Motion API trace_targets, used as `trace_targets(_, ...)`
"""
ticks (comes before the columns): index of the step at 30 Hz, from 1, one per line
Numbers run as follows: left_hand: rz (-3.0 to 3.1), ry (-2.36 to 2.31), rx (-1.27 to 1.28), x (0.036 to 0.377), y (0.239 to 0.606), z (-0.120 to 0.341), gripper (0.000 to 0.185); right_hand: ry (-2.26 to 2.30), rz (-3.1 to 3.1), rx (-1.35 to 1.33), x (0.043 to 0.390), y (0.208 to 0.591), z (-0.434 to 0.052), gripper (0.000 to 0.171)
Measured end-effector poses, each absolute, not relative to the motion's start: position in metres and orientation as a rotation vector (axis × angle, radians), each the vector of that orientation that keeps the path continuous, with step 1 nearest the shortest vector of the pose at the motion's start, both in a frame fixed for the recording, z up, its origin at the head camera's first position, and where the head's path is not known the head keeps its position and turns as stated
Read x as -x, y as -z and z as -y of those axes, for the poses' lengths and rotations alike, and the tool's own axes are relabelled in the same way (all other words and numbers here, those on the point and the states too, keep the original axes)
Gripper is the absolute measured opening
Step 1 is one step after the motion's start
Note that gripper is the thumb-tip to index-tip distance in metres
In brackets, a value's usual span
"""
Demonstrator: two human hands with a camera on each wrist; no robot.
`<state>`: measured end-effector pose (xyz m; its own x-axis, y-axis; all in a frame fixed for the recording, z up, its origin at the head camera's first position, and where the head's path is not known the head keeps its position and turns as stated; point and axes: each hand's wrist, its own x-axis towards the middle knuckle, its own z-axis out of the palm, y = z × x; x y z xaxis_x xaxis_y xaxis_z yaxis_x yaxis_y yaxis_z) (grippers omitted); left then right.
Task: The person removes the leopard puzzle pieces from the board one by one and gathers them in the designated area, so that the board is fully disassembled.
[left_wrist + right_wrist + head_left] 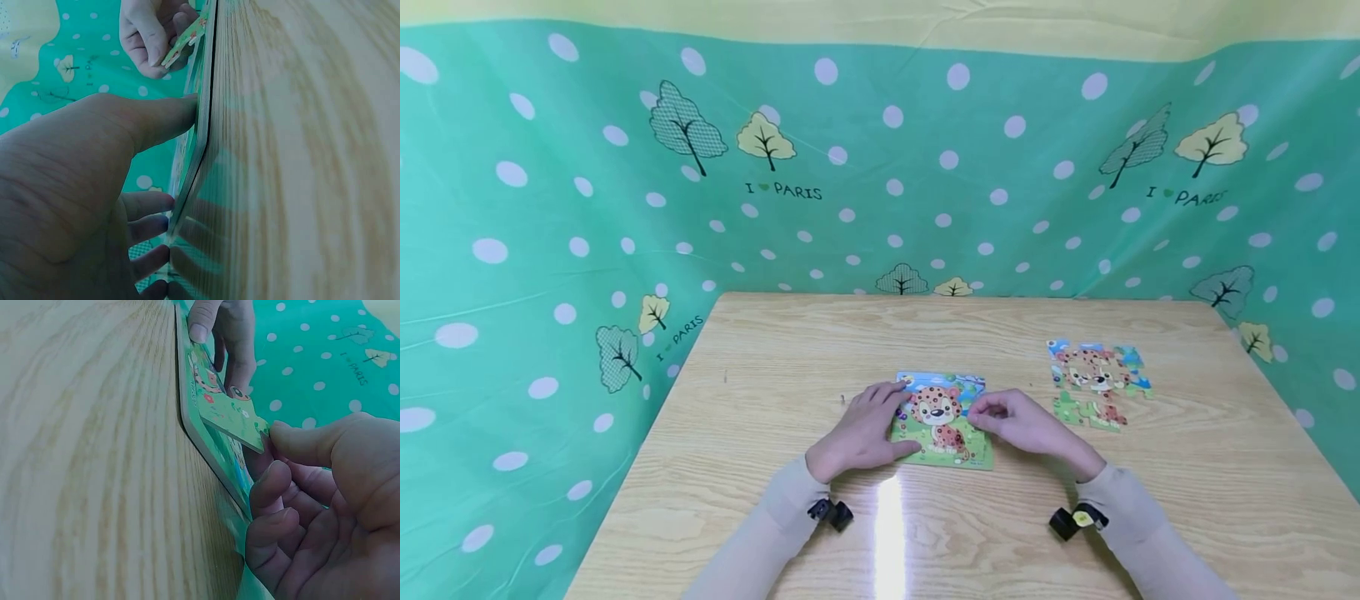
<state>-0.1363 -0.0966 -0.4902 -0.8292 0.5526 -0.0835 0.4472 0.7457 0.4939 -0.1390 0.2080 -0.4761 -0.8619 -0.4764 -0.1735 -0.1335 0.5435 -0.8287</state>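
A puzzle board (946, 454) with a cartoon leopard lies flat on the wooden table (790, 358), just in front of me. My left hand (880, 421) rests on the board's left side with straight fingers. In the left wrist view its thumb (159, 119) presses against the board's edge (199, 125). My right hand (994, 414) is at the board's right side. It pinches a green puzzle piece (228, 415) between thumb and forefinger, tilted up off the board (212, 453). The same piece (186, 39) shows in the left wrist view.
A cluster of several joined puzzle pieces (1097, 385) lies on the table to the right of the board. A green dotted cloth (550, 250) hangs behind and at both sides of the table. Bare wood lies to the left and in front.
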Motion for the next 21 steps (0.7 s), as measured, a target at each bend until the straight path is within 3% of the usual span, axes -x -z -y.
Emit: trace_targets(21, -2.722, -0.676, -0.798, 0.135, 0.489, 0.097, 0.087, 1.243, -2.447, 0.392, 0.143, 0.468, -0.224, 0.023)
